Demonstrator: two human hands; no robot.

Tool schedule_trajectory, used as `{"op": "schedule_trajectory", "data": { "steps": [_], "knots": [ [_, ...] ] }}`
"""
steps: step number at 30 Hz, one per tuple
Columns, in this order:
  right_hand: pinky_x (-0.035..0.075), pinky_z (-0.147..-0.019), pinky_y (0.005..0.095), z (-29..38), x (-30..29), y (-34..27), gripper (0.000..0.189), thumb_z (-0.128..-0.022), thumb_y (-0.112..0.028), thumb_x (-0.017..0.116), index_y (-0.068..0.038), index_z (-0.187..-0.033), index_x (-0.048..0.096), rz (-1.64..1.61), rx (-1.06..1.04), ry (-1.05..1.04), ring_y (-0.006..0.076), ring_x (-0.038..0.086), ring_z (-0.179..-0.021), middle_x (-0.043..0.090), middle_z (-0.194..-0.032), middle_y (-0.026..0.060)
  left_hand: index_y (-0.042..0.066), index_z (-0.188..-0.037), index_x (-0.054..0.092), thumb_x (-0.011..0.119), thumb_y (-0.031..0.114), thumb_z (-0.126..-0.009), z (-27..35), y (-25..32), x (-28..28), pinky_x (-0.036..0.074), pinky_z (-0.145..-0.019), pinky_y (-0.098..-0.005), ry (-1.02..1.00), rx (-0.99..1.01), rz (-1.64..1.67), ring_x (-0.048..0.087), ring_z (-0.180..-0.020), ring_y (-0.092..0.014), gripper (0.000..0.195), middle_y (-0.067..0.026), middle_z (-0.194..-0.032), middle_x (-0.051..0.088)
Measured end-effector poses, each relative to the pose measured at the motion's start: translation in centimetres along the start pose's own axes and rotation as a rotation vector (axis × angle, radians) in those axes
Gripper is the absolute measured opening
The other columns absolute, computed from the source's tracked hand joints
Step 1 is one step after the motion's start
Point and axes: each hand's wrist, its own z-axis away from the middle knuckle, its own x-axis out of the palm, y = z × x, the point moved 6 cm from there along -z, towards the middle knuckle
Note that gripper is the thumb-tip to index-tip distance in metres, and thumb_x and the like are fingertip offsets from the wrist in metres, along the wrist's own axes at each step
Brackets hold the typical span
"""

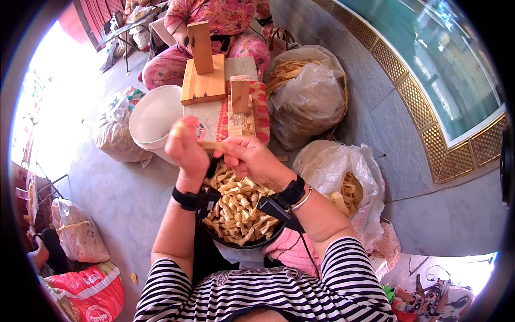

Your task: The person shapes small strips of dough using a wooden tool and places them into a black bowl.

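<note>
A flat tan strip [211,146] stretches between my two hands, above the near end of a low bench. My left hand [186,147] is raised and blurred, with the strip running across its palm side and a yellowish bit near its fingertips. My right hand [253,159] pinches the strip's other end between thumb and fingers. Below both hands a dark round basin [257,244] holds a heap of knotted tan pieces [239,209]. Just beyond my hands an upright wooden block [240,94] stands on a rough wooden base on the bench.
A white bucket [157,114] stands left of the bench. Plastic sacks of tan strips [307,100] [338,173] lie to the right. A second wooden stand [201,80] is at the bench's far end, where a person in pink floral clothes [223,18] sits. Filled bags [78,229] lie left.
</note>
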Motion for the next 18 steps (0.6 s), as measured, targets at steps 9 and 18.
{"op": "schedule_trajectory", "data": {
  "steps": [9, 18],
  "knots": [
    [0.045, -0.056, 0.0322, 1.4, -0.7, -3.2, 0.022, -0.086, -0.018, 0.059, 0.000, -0.098, 0.059, 1.110, -0.684, 0.350, 0.0157, 0.057, -0.062, 0.060, -0.069, 0.0063, -0.002, -0.111, 0.061, 0.046, 0.016, -0.092, 4.4, -0.5, 4.4, 0.043, -0.088, -0.0288, -0.421, -0.434, 0.138, 0.058, -0.098, -0.018, 0.030, -0.0106, -0.102, 0.063],
    [0.033, -0.039, 0.0303, 0.1, -4.1, -1.2, 0.027, -0.089, -0.023, 0.047, -0.003, -0.072, 0.055, 0.432, -0.242, 0.443, 0.0134, 0.042, -0.040, 0.048, -0.051, 0.0045, -0.001, -0.086, 0.062, 0.050, -0.003, -0.070, 3.6, -1.5, 4.0, 0.045, -0.067, -0.0264, -0.610, -0.484, -0.228, 0.056, -0.076, -0.014, 0.020, -0.0121, -0.102, 0.058]
  ]
}}
